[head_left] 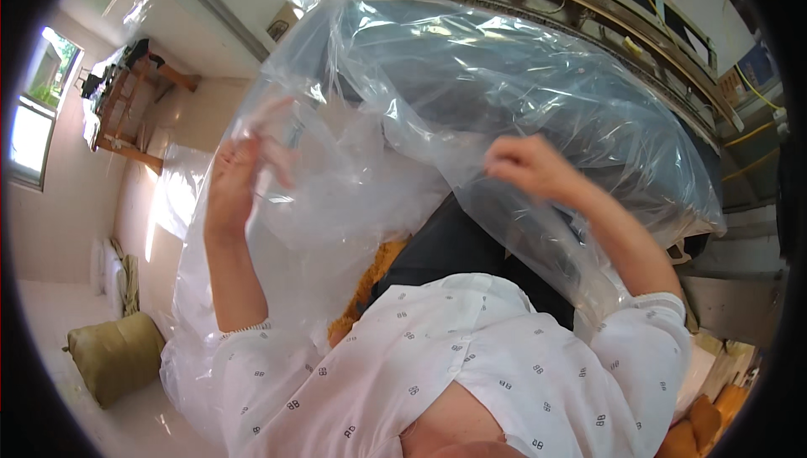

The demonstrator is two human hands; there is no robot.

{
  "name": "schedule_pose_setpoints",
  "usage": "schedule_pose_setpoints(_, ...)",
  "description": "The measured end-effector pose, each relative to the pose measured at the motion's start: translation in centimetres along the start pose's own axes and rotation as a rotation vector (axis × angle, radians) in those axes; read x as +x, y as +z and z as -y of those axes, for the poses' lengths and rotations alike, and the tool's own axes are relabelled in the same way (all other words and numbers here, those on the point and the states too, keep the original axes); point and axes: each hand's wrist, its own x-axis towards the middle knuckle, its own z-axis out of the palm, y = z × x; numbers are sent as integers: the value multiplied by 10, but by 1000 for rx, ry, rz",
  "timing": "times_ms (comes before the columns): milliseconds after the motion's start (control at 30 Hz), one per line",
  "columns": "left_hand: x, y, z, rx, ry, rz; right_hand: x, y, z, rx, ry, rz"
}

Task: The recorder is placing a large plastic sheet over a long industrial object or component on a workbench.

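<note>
A large clear plastic sheet point(353, 164) spreads in loose, shiny folds in front of me and hangs down on the left. Beneath its far right part, a broad dark bulky object point(538, 79) shows through; its kind cannot be made out. My left hand point(239, 168) is raised at the sheet's left side, its fingers apart and partly smeared by motion, with nothing visible in them. On the right, my right hand point(534, 165) is closed, its fingers pinched at a gathered fold of the plastic sheet. Black fabric point(445, 239) lies below, between my arms.
A fuzzy orange-brown thing point(378, 277) pokes out beside the black fabric. Wooden rails point(588, 8) run along the far side. At left stand a wooden rack point(122, 113) and a window point(38, 113). An olive cushion point(116, 359) sits at lower left.
</note>
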Motion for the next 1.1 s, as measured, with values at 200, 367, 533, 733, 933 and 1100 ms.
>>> schedule_pose_setpoints(200,20,131,0,-294,379,836,-191,-274,-16,-577,206,-1224)
schedule_pose_setpoints(367,21,243,-10,-89,421,1218,-218,-229,39,-663,91,-1368)
schedule_pose_setpoints(533,10,317,22,44,536,1308,-133,-99,86,469,148,-514)
schedule_pose_setpoints(733,-27,312,-3,334,584,1219,-128,-79,74,554,-46,-578)
schedule_pose_setpoints(933,47,244,-70,126,746,302,-147,-63,74,302,-124,-607)
schedule_pose_setpoints(1100,95,261,-76,241,702,459,-139,-57,82,151,-165,-652)
